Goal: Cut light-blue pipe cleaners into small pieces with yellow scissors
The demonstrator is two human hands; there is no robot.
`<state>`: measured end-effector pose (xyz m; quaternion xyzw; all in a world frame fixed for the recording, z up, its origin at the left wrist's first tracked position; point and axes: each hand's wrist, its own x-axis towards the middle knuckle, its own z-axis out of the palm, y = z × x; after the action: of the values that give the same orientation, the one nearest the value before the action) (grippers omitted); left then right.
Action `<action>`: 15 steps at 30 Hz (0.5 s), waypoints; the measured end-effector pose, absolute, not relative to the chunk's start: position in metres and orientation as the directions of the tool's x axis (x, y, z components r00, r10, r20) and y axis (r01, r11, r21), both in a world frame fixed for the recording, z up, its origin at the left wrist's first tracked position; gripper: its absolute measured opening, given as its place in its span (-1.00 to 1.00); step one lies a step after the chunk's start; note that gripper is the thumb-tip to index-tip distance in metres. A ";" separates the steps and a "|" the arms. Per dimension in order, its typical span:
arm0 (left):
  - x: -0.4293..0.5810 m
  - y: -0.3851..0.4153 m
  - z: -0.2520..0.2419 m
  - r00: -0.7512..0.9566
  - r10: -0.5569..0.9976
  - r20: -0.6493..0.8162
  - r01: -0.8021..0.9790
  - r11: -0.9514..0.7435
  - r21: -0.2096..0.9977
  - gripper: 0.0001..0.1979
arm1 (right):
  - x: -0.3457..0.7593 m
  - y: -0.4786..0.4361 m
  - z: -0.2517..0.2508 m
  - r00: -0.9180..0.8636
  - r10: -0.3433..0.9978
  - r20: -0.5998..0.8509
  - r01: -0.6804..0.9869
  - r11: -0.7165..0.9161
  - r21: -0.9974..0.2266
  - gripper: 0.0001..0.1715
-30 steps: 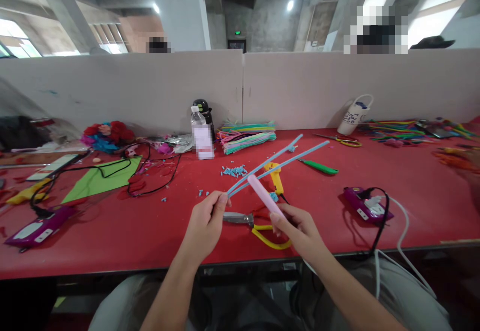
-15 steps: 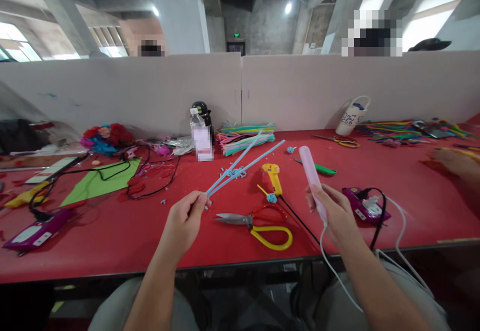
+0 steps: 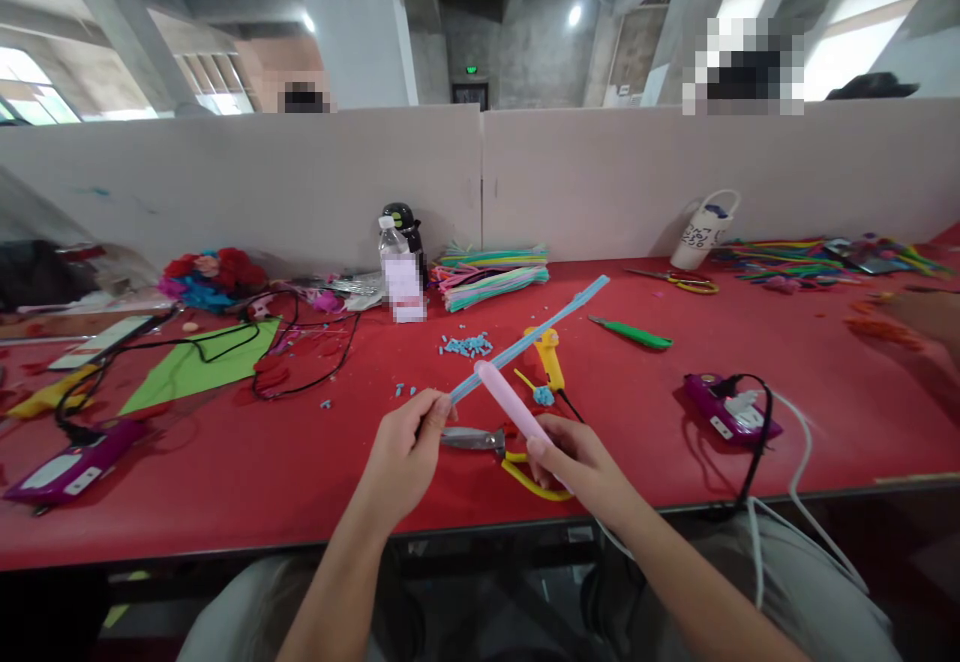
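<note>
My left hand (image 3: 409, 452) pinches the near end of light blue pipe cleaners (image 3: 559, 317), which slant up to the right, close together. My right hand (image 3: 574, 457) is closed around a pink corded wand (image 3: 510, 400) that looks like a small hair straightener. Its tip lies against or just in front of the pipe cleaners, near my left fingers; actual contact I cannot tell. Below both hands lie large scissors (image 3: 476, 439), their handles partly covered by my right hand. Short blue cut pieces (image 3: 466, 345) are scattered beyond my left hand.
A yellow glue gun (image 3: 552, 362) lies beyond my right hand, near a blue fuzzy ball (image 3: 543, 396). A green-handled cutter (image 3: 637, 333) and a purple power strip (image 3: 731, 412) sit to the right. Bundled pipe cleaners (image 3: 495, 282) and a bottle (image 3: 401, 267) stand along the partition.
My right hand has brought the pink wand left to the pipe cleaners. The pipe cleaners, spread apart before, are now together and point farther right. My left hand has shifted slightly right.
</note>
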<state>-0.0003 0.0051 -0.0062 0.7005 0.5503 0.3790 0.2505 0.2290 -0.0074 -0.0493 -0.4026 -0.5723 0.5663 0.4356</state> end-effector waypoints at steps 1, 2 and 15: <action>0.002 0.005 -0.007 0.124 0.961 0.245 0.572 -0.271 0.774 -0.66 | 0.228 -0.008 -0.050 -0.295 0.955 0.044 -0.032 0.036 -0.999 -0.54; 0.003 0.004 -0.007 0.141 0.961 0.237 0.561 -0.275 0.781 -0.66 | 0.227 -0.008 -0.050 -0.292 0.955 0.046 -0.031 0.038 -0.999 -0.54; -0.002 0.004 -0.005 0.190 0.963 0.192 0.549 -0.266 0.792 -0.65 | 0.248 -0.001 -0.049 -0.124 0.980 0.152 0.008 0.155 -0.988 -0.59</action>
<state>-0.0025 0.0042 -0.0047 0.7134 0.5298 0.3524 0.2934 0.2477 -0.0007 -0.0491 -0.4326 -0.5714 0.4853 0.5008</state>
